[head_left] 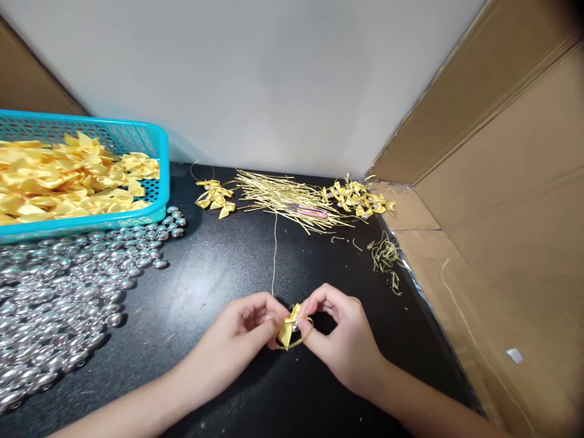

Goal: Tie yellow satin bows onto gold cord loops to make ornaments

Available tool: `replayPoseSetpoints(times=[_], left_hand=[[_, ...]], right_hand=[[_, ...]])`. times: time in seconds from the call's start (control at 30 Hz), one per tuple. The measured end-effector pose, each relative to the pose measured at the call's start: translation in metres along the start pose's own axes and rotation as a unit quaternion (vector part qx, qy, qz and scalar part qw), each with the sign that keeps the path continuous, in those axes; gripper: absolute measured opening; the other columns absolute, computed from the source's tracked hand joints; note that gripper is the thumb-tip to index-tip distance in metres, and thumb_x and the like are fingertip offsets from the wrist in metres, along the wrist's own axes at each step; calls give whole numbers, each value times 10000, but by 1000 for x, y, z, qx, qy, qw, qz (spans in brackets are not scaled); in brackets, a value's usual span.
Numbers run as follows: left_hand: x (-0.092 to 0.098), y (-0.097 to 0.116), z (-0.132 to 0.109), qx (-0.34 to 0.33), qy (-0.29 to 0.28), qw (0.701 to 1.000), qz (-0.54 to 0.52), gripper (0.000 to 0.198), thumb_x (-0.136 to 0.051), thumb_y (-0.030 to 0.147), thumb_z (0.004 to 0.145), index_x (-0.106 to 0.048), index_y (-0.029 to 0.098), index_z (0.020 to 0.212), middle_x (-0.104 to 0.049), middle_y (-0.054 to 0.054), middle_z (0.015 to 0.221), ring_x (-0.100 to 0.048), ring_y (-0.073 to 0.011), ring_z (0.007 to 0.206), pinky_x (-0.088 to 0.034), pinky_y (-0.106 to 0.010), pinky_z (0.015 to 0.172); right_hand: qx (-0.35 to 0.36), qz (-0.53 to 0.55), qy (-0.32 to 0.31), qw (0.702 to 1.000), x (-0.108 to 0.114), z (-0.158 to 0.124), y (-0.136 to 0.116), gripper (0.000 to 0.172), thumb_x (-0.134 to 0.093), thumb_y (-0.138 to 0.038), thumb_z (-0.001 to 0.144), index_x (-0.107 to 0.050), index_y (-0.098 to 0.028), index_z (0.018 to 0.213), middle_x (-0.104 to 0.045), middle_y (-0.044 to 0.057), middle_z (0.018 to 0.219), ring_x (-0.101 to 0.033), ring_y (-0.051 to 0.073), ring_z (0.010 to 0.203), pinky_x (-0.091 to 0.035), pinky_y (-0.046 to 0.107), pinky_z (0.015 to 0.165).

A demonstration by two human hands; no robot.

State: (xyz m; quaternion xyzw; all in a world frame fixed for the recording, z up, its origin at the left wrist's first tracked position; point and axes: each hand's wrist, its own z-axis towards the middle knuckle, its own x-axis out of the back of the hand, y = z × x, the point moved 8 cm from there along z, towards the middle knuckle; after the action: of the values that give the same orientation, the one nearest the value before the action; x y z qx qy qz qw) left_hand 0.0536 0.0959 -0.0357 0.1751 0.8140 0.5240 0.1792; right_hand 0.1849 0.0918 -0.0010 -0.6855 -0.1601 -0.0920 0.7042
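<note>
Between my two hands, over the front of the black table, is a yellow ribbon bow (287, 330) with a small silver bead (294, 326) against its right side. My left hand (250, 323) is closed, its thumb and fingertips pinching the bow's left side. On the right, my right hand (337, 334) is closed too, thumb and forefinger meeting at the bow's upper right by the bead. A thin gold cord (298, 342) loops below the bow and between both hands. Another strand of cord (274, 255) runs from behind my left fingers up toward the back. My fingertips partly hide the bow.
A turquoise basket (166, 164) of yellow bows stands at the left, with many silver beads (68, 304) spread before it. Behind lie gold cords (269, 191), pink-handled thread snips (312, 211) and beaded bows (358, 198). Cord scraps (385, 252) lie near the cardboard wall (502, 134).
</note>
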Motion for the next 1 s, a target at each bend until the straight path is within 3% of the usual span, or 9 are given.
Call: replayPoseSetpoints(times=[0.2,0.5,0.7,0.77,0.9,1.0], left_hand=[[-1,0,2,-15,16,1000,21,193,-679,331,792,-581,176,850,-661,-9,749,-601,-143,675,-469,-254,614],[3,11,-1,-69,47,990,116,104,-617,254,835,-540,198,794,-595,31,679,-563,-125,627,-459,-241,583],[8,14,-4,-91,102,985,104,155,-611,252,818,-475,211,755,-600,35,657,-577,-127,606,-461,-233,564],[10,16,-6,-108,123,980,110,160,-607,242,818,-464,215,753,-610,40,662,-589,-122,598,-459,-220,551],[9,24,-9,-143,135,971,136,153,-589,222,819,-457,222,742,-612,54,643,-600,-114,577,-458,-200,530],[7,30,-11,-166,136,961,174,156,-558,209,824,-438,226,726,-595,56,627,-587,-112,559,-454,-196,523]], right_hand=[[16,-20,10,1000,0,0,-3,135,-615,-105,722,-532,-210,709,-651,-6,685,-655,156,661,-516,269,651],[49,-28,12,998,-2,-1,-9,149,-616,-76,728,-539,-202,717,-643,-12,693,-639,139,656,-493,249,644],[135,-114,155,972,12,-14,-22,263,-679,-93,708,-455,-200,622,-502,-26,674,-519,133,670,-410,256,616],[168,-150,168,960,9,-21,-26,269,-720,-124,707,-492,-188,580,-473,-30,646,-485,129,652,-380,267,626],[203,-192,139,950,-2,-26,-31,76,-694,-164,781,-706,-239,786,-514,-16,653,-479,145,658,-350,314,674],[212,-227,132,941,-5,-25,-35,182,-613,-145,845,-716,-238,964,-559,2,675,-486,162,679,-324,335,685]])
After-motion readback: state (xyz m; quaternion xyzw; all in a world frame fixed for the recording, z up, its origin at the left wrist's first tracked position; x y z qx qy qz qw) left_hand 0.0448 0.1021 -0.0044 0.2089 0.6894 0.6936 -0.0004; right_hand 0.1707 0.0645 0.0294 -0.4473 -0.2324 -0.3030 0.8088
